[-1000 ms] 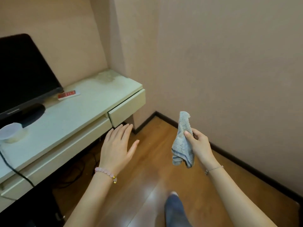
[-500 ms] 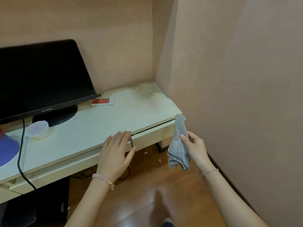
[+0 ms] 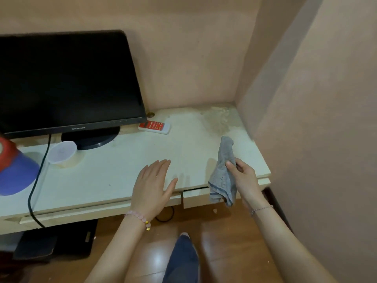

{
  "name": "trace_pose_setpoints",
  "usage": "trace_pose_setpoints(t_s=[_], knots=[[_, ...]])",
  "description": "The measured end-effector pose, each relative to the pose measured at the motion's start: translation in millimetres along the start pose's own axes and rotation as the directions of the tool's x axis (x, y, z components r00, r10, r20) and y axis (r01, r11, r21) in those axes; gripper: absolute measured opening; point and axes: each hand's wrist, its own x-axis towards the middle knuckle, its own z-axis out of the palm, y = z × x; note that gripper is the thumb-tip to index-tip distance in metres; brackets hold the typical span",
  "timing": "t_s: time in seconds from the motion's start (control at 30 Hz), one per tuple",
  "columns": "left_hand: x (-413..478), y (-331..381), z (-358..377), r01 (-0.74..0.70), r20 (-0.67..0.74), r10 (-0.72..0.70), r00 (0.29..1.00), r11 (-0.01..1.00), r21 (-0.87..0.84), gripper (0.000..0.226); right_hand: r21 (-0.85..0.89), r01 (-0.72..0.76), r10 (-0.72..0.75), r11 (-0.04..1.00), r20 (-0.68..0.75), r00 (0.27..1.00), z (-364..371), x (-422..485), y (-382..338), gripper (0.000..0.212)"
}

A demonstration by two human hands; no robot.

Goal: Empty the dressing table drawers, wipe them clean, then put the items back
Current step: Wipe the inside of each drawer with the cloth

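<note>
A pale dressing table (image 3: 114, 176) stands against the wall. Its right drawer (image 3: 195, 198) shows a thin dark gap under the tabletop; a longer left drawer front (image 3: 71, 214) sits flush. My left hand (image 3: 153, 186) hovers flat, fingers straight, over the table's front edge just left of the right drawer. My right hand (image 3: 242, 176) pinches a grey cloth (image 3: 223, 172) with a blue stripe, which hangs in front of the right drawer.
On the table stand a black monitor (image 3: 67, 82), a red-and-white remote (image 3: 154, 126), a translucent round tub (image 3: 61, 154) and a red-and-blue cap (image 3: 14, 170). A black cable (image 3: 38, 176) drapes over the front edge. Walls close in on the right. Below lies wooden floor (image 3: 224, 237).
The view has swung left and closer to the table. Both hands now sit over the table's front edge; the left hand has moved up onto the tabletop area. The cloth stays pinched.
</note>
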Motion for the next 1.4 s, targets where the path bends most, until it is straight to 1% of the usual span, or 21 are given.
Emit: trace_pose_setpoints(t_s=[0.1,0.17,0.2,0.27,0.33,0.4,0.43,0.53,0.67,0.77,0.83,0.9,0.97,1.03,1.07,1.13,1.23,1.33,1.4], knots=[[37,-1,10,0.005,0.026,-0.002,1.000,0.992,-0.124,0.063,0.001,-0.018,0.018,1.000,0.031,0.999,18,34,-3,0.014],[60,3,17,0.070,0.096,-0.044,0.994,0.956,-0.286,0.060,-0.008,-0.027,0.027,1.000,0.048,0.998,30,54,-4,0.018],[71,7,21,0.117,0.147,-0.065,0.987,0.915,-0.386,0.058,-0.010,-0.028,0.029,1.000,0.055,0.998,37,63,-4,0.019],[90,13,29,0.230,0.263,-0.093,0.960,0.799,-0.556,0.061,0.017,-0.032,0.031,0.999,0.077,0.997,49,78,-7,0.019],[108,17,33,0.345,0.371,-0.103,0.923,0.645,-0.681,0.058,0.039,-0.038,0.034,0.999,0.096,0.995,59,91,-8,0.019],[122,19,34,0.421,0.440,-0.088,0.894,0.502,-0.755,0.049,0.058,-0.052,0.045,0.997,0.118,0.992,67,102,-9,0.020],[128,19,36,0.436,0.447,-0.091,0.890,0.455,-0.776,0.047,0.063,-0.059,0.050,0.996,0.132,0.990,71,106,-10,0.021],[142,13,44,0.459,0.432,-0.159,0.887,0.389,-0.799,0.042,0.054,-0.082,0.072,0.995,0.168,0.983,78,118,-11,0.023],[149,0,53,0.461,0.380,-0.279,0.882,0.343,-0.818,0.017,0.119,-0.190,0.161,0.975,0.221,0.962,76,130,-8,0.029],[152,-6,51,0.470,0.388,-0.308,0.869,0.264,-0.842,0.013,0.126,-0.243,0.216,0.962,0.194,0.957,62,140,-2,0.033],[153,-8,47,0.478,0.411,-0.308,0.858,0.187,-0.858,0.012,0.111,-0.317,0.293,0.942,0.190,0.937,53,147,3,0.039],[153,-10,44,0.486,0.444,-0.293,0.847,0.086,-0.870,0.015,0.136,-0.439,0.392,0.888,0.277,0.878,50,150,5,0.040],[153,-11,41,0.486,0.469,-0.262,0.843,0.000,-0.874,0.017,0.162,-0.547,0.449,0.821,0.410,0.794,54,150,3,0.037],[154,-12,38,0.491,0.486,-0.236,0.841,-0.042,-0.870,0.019,0.178,-0.614,0.463,0.769,0.508,0.727,60,149,1,0.038],[153,-12,37,0.496,0.492,-0.232,0.839,-0.045,-0.867,0.020,0.193,-0.628,0.461,0.753,0.526,0.715,62,148,0,0.037],[152,-14,36,0.508,0.504,-0.237,0.831,-0.050,-0.860,0.021,0.230,-0.613,0.444,0.756,0.508,0.738,63,149,1,0.035],[150,-17,37,0.545,0.554,-0.256,0.792,-0.112,-0.831,0.028,0.279,-0.575,0.420,0.769,0.457,0.784,59,154,6,0.029],[148,-17,40,0.572,0.610,-0.228,0.758,-0.216,-0.791,0.044,0.269,-0.562,0.407,0.782,0.462,0.788,57,155,8,0.027],[147,-17,41,0.573,0.618,-0.219,0.755,-0.236,-0.785,0.049,0.280,-0.549,0.390,0.787,0.465,0.795,56,154,9,0.025]])
